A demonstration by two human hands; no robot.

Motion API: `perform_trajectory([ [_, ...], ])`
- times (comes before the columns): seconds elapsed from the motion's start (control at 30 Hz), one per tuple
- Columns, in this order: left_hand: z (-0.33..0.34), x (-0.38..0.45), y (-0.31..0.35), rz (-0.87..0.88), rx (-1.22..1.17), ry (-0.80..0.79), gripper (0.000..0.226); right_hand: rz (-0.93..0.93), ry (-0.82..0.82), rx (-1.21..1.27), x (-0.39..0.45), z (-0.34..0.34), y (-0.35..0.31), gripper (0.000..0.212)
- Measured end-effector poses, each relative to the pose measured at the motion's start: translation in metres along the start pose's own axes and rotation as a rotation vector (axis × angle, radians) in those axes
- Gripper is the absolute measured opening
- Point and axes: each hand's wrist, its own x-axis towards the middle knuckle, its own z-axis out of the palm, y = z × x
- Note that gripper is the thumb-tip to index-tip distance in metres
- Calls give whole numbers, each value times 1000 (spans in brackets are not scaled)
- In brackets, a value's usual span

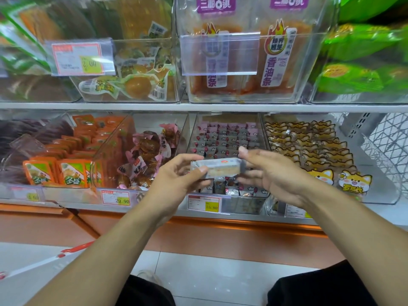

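Note:
A small grey-wrapped snack pack [220, 167] with a pale cake showing through its window is held level in front of the lower shelf. My left hand [178, 175] grips its left end, thumb on the front and fingers behind. My right hand [268, 171] holds its right end, thumb on top and fingers under it. Directly behind the pack stands a clear bin [229, 206] filled with several rows of similar pink and grey packs [225, 135].
Clear bins line two white shelves: orange sachets [66, 171], brown pink-wrapped snacks [145, 157], fox-printed packs [309, 146], and above them egg snacks [132, 82] and red strip packs [276, 60]. Price tags [204, 203] clip to the bin fronts. My knees are near the tiled floor.

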Motion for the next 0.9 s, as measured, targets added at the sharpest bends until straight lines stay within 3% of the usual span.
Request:
perform_trajectory([
  [0.23,1,-4,-2,130,265,-109,34,62,-17,49,3,-1,3,40],
  [0.3,-2,-3,-2,193,464,-70,34,28,-13,37,3,-2,4,44],
  [0.4,-8,-1,-7,301,898,3,37,-93,49,-129,4,-2,4,47],
  [0.53,-11,-1,-11,310,1090,10,39,-300,136,-267,3,-4,3,53],
  [0.63,-8,-2,-16,274,1323,-54,47,-475,104,-468,3,-2,5,48],
  [0.9,-3,1,-20,309,1402,-34,59,-606,50,-975,1,12,21,37],
])
